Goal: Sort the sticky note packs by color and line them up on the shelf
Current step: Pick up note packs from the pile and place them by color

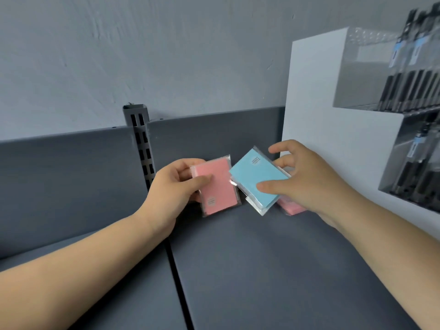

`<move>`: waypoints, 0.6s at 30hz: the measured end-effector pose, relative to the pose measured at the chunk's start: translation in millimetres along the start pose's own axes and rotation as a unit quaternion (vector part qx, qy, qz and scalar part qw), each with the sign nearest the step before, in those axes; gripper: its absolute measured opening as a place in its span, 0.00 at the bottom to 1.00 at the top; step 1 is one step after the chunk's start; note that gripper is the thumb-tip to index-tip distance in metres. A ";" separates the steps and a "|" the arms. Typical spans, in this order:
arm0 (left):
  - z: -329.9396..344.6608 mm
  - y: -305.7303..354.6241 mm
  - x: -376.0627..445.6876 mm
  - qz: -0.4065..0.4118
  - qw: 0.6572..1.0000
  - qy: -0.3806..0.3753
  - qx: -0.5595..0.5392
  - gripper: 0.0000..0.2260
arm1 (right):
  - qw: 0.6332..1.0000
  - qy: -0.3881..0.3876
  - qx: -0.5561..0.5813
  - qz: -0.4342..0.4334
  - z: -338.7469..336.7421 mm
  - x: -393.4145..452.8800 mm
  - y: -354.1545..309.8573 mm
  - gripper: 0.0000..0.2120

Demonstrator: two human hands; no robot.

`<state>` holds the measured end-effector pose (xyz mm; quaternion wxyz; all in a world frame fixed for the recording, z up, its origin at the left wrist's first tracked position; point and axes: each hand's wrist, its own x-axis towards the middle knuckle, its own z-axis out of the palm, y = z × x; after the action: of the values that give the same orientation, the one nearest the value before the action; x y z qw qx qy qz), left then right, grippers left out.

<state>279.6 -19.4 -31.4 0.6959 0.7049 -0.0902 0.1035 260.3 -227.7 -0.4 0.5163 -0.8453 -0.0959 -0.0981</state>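
Both hands have a grip on a pack: the left hand (176, 186) pinches a pink, plastic-wrapped sticky note pack (217, 186) by its left edge, thumb on top and fingers curled beneath, while the right hand (307, 179) holds a light blue, plastic-wrapped sticky note pack (258, 178), thumb pressed on its near face and fingers spread behind its far edge. Under the blue pack more wrapped packs are stacked, and a second pink pack (294, 207) shows at the bottom of that pile (how many lie between, I cannot tell). Everything sits or hovers at the far end of the dark grey metal shelf (273, 270), close to its back panel and just left of a white display stand (316, 103).

By my reading the sorting has barely begun. Colours are only now being parted, one in each hand, and no row is laid out anywhere on the shelf. Separating the remaining pile and lining up each colour is still to do.
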 end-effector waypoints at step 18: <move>4.1 6.0 -6.0 -0.004 1.000 0.004 -0.021 0.07 | 0.987 0.032 0.156 -0.020 4.4 -5.4 -7.4 0.12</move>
<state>272.3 -23.8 -27.4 0.7111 0.6903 -0.0862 0.1016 253.4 -220.8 2.6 0.6424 -0.7490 -0.1103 -0.1187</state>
